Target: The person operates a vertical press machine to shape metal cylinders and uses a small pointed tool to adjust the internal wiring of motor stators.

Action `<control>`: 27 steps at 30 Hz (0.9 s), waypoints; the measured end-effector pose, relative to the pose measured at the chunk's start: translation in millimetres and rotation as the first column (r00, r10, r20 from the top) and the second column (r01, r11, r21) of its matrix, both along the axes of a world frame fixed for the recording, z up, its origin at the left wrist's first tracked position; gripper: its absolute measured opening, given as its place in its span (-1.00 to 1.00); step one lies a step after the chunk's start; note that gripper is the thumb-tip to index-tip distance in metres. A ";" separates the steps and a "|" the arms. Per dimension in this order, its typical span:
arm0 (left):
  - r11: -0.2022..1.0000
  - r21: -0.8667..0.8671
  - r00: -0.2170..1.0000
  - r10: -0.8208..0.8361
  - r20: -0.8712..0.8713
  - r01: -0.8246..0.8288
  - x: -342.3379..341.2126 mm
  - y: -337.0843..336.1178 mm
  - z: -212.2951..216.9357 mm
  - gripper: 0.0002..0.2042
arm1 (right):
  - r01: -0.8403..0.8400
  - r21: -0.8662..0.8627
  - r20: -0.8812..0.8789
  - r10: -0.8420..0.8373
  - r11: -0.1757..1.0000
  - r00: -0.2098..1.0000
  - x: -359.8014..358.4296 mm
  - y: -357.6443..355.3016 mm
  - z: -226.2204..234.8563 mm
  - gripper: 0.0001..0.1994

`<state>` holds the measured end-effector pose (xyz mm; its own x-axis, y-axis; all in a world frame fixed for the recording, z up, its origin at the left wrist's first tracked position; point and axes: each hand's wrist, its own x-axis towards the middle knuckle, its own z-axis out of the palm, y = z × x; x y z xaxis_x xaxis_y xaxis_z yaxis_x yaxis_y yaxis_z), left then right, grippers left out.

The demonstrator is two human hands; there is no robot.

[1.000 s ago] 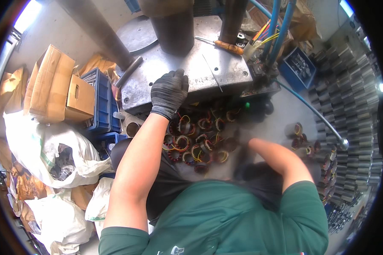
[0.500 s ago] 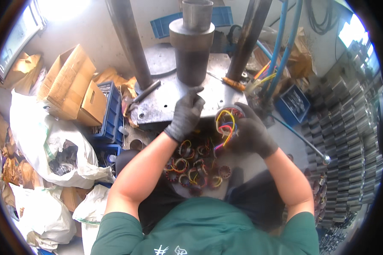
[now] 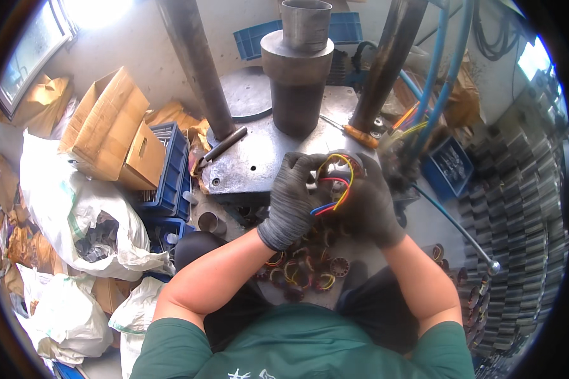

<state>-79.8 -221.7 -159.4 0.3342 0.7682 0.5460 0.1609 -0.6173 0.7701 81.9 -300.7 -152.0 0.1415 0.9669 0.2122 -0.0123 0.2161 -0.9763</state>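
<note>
Both my hands wear dark grey gloves and meet in front of the press table. My right hand (image 3: 376,202) is closed round a small motor stator (image 3: 355,167), a ring-shaped winding core, from its right side. Yellow, red and blue lead wires (image 3: 340,199) loop out of the stator toward the left. My left hand (image 3: 289,202) is closed at the stator's left edge, its fingers curled by the wires; the exact contact is partly hidden. Behind the hands a thick stepped metal cylinder (image 3: 296,95) stands upright on the metal press table (image 3: 234,167).
More wired stators (image 3: 303,268) lie in a pile below my hands. A screwdriver (image 3: 360,136) and a metal rod (image 3: 224,146) rest on the table between two steel columns. Left are cardboard boxes (image 3: 101,132) and white sacks (image 3: 76,221); right, stacked metal cores (image 3: 518,208) and a lever (image 3: 461,230).
My left hand has come down from beside the metal cylinder to the stator. My right hand keeps hold of the stator, now slightly farther right in view. The whole view has shifted a little.
</note>
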 end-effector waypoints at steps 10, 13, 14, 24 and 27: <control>0.964 0.138 0.972 -0.234 0.020 0.229 -10.5 13.6 -6.4 -0.58 | -0.027 0.016 0.145 0.024 1.000 0.989 13.1 -3.2 -7.0 -0.43; 0.941 0.066 0.942 -0.328 -0.072 0.333 -17.3 17.4 -0.8 -0.61 | -0.048 0.003 0.168 0.046 0.999 0.985 6.6 -7.0 -2.0 -0.44; 0.922 0.069 0.923 -0.374 -0.091 0.381 -18.6 18.5 -2.9 -0.63 | -0.063 0.032 0.192 0.056 0.997 0.980 3.4 -8.0 -0.1 -0.45; 0.977 -0.114 0.969 -0.195 -0.150 0.179 -17.4 12.2 9.0 -0.24 | -0.006 0.101 0.462 -0.042 0.995 0.886 5.9 -6.6 -11.3 -0.43; 0.783 -0.514 0.926 -0.371 0.066 0.350 -18.4 16.6 8.7 -0.30 | -0.026 0.043 0.365 0.009 0.999 0.931 3.4 -10.5 -16.0 -0.43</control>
<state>-98.2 -205.0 -150.7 0.6545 0.7503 0.0937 0.0401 -0.1583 0.9866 85.4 -311.2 -167.9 0.0288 0.9563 0.2911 0.3388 0.2646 -0.9029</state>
